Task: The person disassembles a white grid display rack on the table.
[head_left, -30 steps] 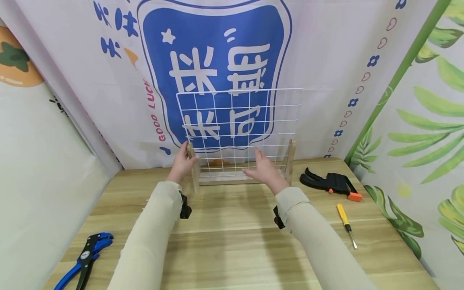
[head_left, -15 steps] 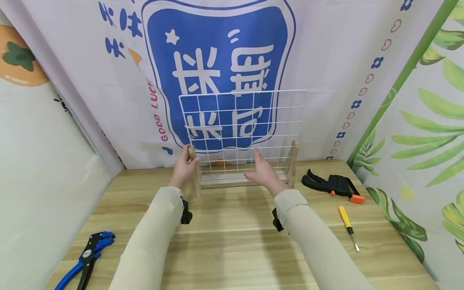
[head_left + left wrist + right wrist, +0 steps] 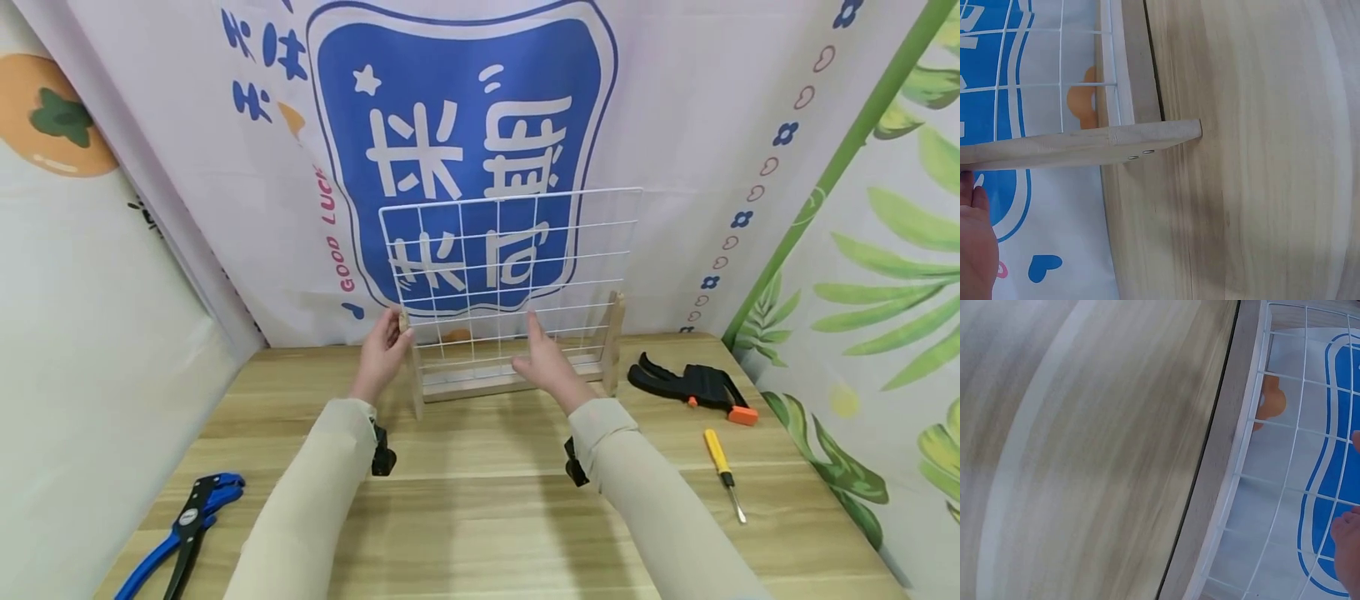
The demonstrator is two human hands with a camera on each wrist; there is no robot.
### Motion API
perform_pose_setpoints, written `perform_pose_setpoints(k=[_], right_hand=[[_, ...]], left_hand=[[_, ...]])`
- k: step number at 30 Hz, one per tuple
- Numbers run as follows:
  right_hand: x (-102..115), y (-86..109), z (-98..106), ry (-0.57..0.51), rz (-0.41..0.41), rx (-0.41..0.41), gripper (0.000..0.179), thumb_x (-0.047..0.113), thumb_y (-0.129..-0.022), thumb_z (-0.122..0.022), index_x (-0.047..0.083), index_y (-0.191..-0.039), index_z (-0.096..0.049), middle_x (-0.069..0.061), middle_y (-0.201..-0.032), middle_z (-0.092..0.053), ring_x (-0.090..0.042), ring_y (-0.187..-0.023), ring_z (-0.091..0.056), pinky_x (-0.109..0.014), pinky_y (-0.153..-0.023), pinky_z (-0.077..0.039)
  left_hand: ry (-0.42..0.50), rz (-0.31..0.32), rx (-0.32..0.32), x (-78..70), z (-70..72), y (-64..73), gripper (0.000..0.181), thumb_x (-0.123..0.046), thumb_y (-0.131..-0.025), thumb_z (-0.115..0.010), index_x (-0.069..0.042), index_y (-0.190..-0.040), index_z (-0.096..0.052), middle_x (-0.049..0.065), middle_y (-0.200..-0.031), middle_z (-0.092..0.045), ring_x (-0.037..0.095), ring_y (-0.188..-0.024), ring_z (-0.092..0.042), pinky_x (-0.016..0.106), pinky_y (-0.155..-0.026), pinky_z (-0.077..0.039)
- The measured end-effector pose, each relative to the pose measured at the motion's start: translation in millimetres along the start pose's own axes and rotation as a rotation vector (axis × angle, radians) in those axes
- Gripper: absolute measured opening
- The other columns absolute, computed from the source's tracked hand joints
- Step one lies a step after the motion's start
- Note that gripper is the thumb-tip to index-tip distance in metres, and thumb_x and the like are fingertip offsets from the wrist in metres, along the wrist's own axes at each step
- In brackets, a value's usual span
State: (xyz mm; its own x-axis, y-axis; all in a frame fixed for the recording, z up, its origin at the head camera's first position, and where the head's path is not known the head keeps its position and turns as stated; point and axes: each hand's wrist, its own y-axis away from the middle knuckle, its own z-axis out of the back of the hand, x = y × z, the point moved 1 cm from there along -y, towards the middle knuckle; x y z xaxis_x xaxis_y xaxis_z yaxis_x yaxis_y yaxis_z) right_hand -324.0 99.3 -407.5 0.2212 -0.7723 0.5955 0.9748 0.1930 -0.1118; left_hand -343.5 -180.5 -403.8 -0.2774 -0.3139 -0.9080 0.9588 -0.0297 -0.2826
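A white wire grid panel [image 3: 498,199] stands upright in a wooden stand [image 3: 472,389] with two posts and a bottom rail. My left hand [image 3: 381,358] pinches the top of the left wooden post [image 3: 416,379], thumb in front and fingers partly hidden behind it. In the left wrist view, two metal fasteners show on that post's outer face [image 3: 1072,150], and the hand [image 3: 975,250] is at the left edge. My right hand [image 3: 553,371] is in front of the grid's lower right part, fingers straight up and thumb spread. The right wrist view catches it only at the edge.
On the wood-grain table [image 3: 480,500], a black clamp with orange ends [image 3: 701,386] lies to the right, with a yellow-handled screwdriver [image 3: 717,454] nearer. Blue and black wire strippers [image 3: 189,521] lie at the left. A printed cloth [image 3: 675,125] hangs behind the stand.
The stand's left end has swung slightly towards me, with the left hand still on its post, so the grid stands at more of an angle. The whole view has shifted slightly.
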Motion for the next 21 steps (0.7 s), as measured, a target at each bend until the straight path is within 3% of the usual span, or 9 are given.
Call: perform_pose_setpoints(k=[2,4,6,8,10,12,14,17,21], right_hand=[[0.3,1.4,-2.1,-0.021,-0.012,-0.035,0.092,0.023,-0.085,-0.062,0.007,-0.148,0.003,-0.029,-0.133,-0.045,-0.028,-0.073,-0.060,-0.044,-0.085,-0.051],[1.0,3.1,-4.0,-0.047,-0.021,-0.071,0.091,0.023,-0.085,-0.063,0.006,-0.148,0.000,-0.026,-0.106,-0.060,-0.023,-0.062,-0.055,-0.043,-0.076,-0.053],[1.6,5.1,-5.8,-0.085,-0.035,-0.110,0.090,0.023,-0.085,-0.063,0.006,-0.148,-0.002,-0.018,-0.078,-0.061,-0.019,-0.053,-0.049,-0.039,-0.063,-0.053],[1.6,7.5,-8.2,-0.121,-0.050,-0.142,0.088,0.023,-0.085,-0.063,0.007,-0.148,-0.004,-0.013,-0.066,-0.055,-0.016,-0.047,-0.043,-0.035,-0.053,-0.050],[1.0,10.1,-10.9,-0.153,-0.061,-0.171,0.086,0.023,-0.085,-0.062,0.008,-0.148,-0.005,-0.015,-0.071,-0.057,-0.014,-0.043,-0.038,-0.031,-0.045,-0.044],[0.1,12.8,-13.5,-0.179,-0.064,-0.199,0.084,0.023,-0.085,-0.061,0.009,-0.148,-0.007,-0.022,-0.092,-0.063,-0.012,-0.041,-0.036,-0.028,-0.044,-0.042],[-0.2,15.1,-15.1,-0.202,-0.061,-0.226,0.081,0.021,-0.085,-0.061,0.008,-0.147,-0.011,-0.026,-0.118,-0.057,-0.011,-0.040,-0.035,-0.028,-0.045,-0.041],[0.1,17.8,-15.2,-0.213,-0.055,-0.264,0.079,0.020,-0.084,-0.063,0.008,-0.146,-0.016,-0.025,-0.134,-0.047,-0.014,-0.042,-0.040,-0.030,-0.048,-0.044],[3.5,19.3,-13.2,-0.218,-0.066,-0.285,0.080,0.024,-0.081,-0.067,0.008,-0.144,-0.021,-0.024,-0.134,-0.048,-0.031,-0.077,-0.063,-0.040,-0.068,-0.053]], left_hand=[[0.006,0.005,0.007,-1.0,-0.5,3.5,0.040,-0.008,-0.093,-0.052,0.002,-0.129,-0.040,0.023,-0.139,-0.042,0.030,-0.130,-0.040,0.037,-0.109,-0.033],[0.013,0.009,0.005,-2.5,-1.1,8.1,0.041,-0.008,-0.092,-0.053,0.002,-0.129,-0.040,0.023,-0.138,-0.043,0.030,-0.129,-0.041,0.037,-0.108,-0.033],[0.024,0.018,-0.002,-4.1,-1.9,13.3,0.043,-0.008,-0.091,-0.055,0.001,-0.130,-0.039,0.023,-0.138,-0.043,0.030,-0.129,-0.041,0.037,-0.109,-0.032],[0.042,0.025,-0.002,-5.5,-3.1,19.3,0.046,-0.006,-0.091,-0.056,0.002,-0.132,-0.036,0.024,-0.138,-0.042,0.031,-0.130,-0.040,0.037,-0.109,-0.031],[0.054,0.036,-0.007,-6.8,-4.2,25.5,0.049,-0.007,-0.090,-0.057,0.001,-0.133,-0.035,0.025,-0.139,-0.040,0.031,-0.130,-0.039,0.037,-0.109,-0.031],[0.077,0.038,-0.006,-7.9,-5.3,31.6,0.050,-0.006,-0.090,-0.057,0.002,-0.134,-0.034,0.026,-0.139,-0.040,0.032,-0.130,-0.038,0.037,-0.109,-0.031],[0.108,0.043,-0.009,-13.2,-6.1,38.8,0.050,-0.005,-0.089,-0.058,0.003,-0.132,-0.034,0.026,-0.139,-0.040,0.032,-0.130,-0.038,0.038,-0.109,-0.031],[0.138,0.031,-0.020,-19.3,-7.3,47.6,0.048,-0.002,-0.088,-0.058,0.005,-0.130,-0.035,0.028,-0.137,-0.041,0.034,-0.129,-0.039,0.038,-0.109,-0.031],[0.133,0.004,-0.048,-18.0,-8.3,53.3,0.046,0.000,-0.087,-0.059,0.005,-0.127,-0.036,0.028,-0.135,-0.044,0.034,-0.127,-0.042,0.038,-0.108,-0.033]])
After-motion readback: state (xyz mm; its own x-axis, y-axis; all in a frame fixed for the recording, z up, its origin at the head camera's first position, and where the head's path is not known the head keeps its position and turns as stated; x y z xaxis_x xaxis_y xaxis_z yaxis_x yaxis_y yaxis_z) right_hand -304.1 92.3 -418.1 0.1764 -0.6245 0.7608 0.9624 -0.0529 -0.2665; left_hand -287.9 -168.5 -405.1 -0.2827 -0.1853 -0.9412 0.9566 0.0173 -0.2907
